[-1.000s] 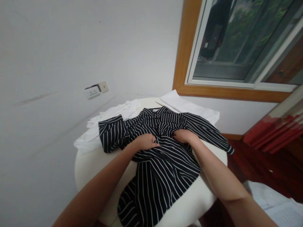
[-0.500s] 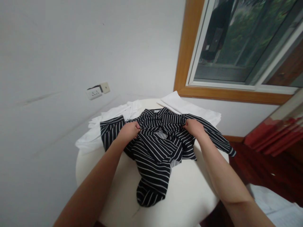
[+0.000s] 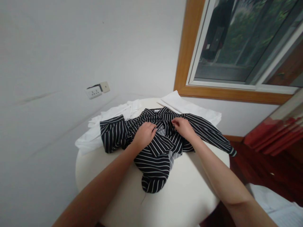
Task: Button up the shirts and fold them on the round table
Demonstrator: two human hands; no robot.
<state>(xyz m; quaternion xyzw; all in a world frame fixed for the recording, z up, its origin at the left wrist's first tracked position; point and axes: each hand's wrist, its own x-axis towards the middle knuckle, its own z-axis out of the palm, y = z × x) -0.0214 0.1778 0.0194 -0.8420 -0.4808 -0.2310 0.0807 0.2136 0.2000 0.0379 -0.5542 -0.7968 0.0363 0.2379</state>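
Clock directions are read over the white round table (image 3: 189, 186), twelve toward the wall. Nearest, the gathered lower end of a black shirt with white stripes (image 3: 152, 162) points to six o'clock, its paler underside partly exposed. The shirt spreads over the table's middle and far half. Just beyond the centre, the left hand (image 3: 145, 134) lies on the front near twelve and the right hand (image 3: 182, 126) near one, fingers bent against the cloth; whether either pinches it cannot be told. The cloth is probably light, limp and a little slippery, not fragile; flat pinches at both shoulder seams should control it best, since a single-point hold would likely let it sag. One sleeve doubles up at ten; the other reaches three. Farther, white garments (image 3: 118, 112) lie at ten to eleven, a folded white cloth (image 3: 199, 110) at one.
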